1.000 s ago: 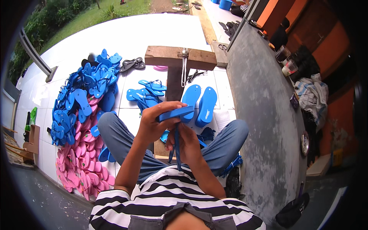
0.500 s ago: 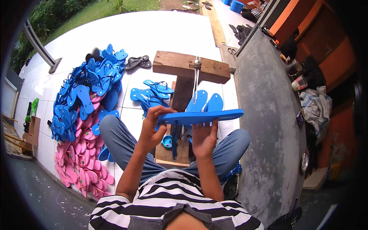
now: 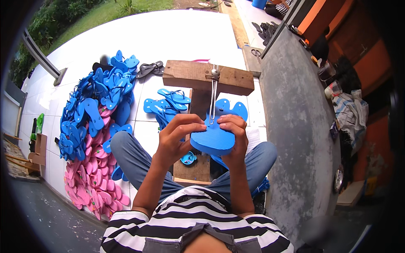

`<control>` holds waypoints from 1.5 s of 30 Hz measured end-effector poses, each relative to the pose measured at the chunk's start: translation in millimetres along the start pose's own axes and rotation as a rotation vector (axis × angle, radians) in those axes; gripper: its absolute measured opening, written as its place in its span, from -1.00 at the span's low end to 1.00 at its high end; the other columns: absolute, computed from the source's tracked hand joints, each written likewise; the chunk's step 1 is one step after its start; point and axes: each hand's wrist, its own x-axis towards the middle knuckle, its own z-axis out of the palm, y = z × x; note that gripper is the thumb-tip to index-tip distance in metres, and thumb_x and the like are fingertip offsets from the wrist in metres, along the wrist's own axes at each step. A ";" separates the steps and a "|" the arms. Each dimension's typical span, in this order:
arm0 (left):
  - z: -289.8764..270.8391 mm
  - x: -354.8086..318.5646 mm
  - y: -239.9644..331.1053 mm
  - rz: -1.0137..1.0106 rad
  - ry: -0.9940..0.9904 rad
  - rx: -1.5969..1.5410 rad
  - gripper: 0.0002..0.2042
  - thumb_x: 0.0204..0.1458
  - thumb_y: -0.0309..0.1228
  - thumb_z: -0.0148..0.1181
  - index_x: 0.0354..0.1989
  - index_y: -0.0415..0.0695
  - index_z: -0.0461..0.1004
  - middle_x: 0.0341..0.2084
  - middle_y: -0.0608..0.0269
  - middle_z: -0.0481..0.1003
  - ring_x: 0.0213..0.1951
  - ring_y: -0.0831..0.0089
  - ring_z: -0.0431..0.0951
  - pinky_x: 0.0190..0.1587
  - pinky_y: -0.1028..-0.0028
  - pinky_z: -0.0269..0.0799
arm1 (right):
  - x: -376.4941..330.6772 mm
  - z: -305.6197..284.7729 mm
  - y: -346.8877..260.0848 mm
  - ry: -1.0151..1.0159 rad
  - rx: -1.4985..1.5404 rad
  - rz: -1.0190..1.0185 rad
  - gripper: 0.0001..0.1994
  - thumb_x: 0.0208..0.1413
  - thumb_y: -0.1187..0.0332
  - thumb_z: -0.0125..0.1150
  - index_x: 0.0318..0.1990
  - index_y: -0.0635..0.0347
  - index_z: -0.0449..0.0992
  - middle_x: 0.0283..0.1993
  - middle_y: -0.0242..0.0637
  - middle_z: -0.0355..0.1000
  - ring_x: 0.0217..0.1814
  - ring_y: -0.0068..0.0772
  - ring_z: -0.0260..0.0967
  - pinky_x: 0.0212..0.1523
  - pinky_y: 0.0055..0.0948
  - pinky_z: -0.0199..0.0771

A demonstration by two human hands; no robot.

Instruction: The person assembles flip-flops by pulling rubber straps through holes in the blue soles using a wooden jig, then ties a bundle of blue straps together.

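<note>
A blue flip-flop sole [image 3: 213, 141] is held between my two hands in front of the wooden stand. My left hand [image 3: 175, 137] is closed on its left edge, my right hand [image 3: 236, 137] on its right edge. A long metal wire loop [image 3: 212, 101] hangs from the stand's wooden crossbeam [image 3: 181, 74], and its lower tip meets the far part of the sole. Whether it passes through a hole I cannot tell. Other blue soles [image 3: 239, 110] stand just beyond my right hand. Below the held sole, a small blue dish [image 3: 188, 157] rests on the stand's wooden base [image 3: 192, 170].
To the left lies a large heap of blue flip-flops [image 3: 90, 109] beside a heap of pink flip-flops [image 3: 95, 185]. A few blue flip-flops [image 3: 168, 103] and a black pair [image 3: 150, 69] lie nearer the stand. A grey concrete ledge [image 3: 299, 139] runs along the right.
The sole has turned from side-on across my hands to pointing away from me, up against the wire loop. My right hand has moved from beneath it to its right edge.
</note>
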 end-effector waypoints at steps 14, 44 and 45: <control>1.2 44.0 22.8 -0.392 0.030 -0.152 -0.74 -0.05 -0.59 0.39 -0.17 -0.21 0.49 -0.26 0.16 0.50 -0.26 0.47 0.62 -0.36 0.53 0.67 | 18.1 -0.5 -25.7 0.051 -0.172 0.376 -0.40 0.03 0.35 0.42 0.22 0.15 0.29 0.09 -0.05 0.21 0.15 -0.13 0.22 0.11 -0.17 0.30; 37.7 -94.4 -42.2 -1.072 -0.001 -0.732 -0.88 0.22 -0.41 0.06 -0.19 -0.20 0.40 -0.57 0.36 0.42 -0.50 0.62 0.42 -0.43 0.56 0.34 | -118.0 18.9 11.6 -0.156 0.880 1.151 -0.77 0.28 0.30 0.18 -0.06 0.28 0.45 -0.39 -0.37 0.41 -0.44 -0.55 0.36 -0.37 -0.57 0.36; 34.6 -94.6 -40.8 -1.086 0.023 -0.779 -0.87 0.23 -0.41 0.06 -0.15 -0.19 0.39 -0.58 0.38 0.41 -0.51 0.63 0.40 -0.43 0.56 0.32 | -118.2 11.4 14.5 -0.223 0.786 1.137 -0.76 0.28 0.28 0.18 -0.08 0.29 0.46 -0.41 -0.38 0.41 -0.44 -0.58 0.35 -0.38 -0.57 0.35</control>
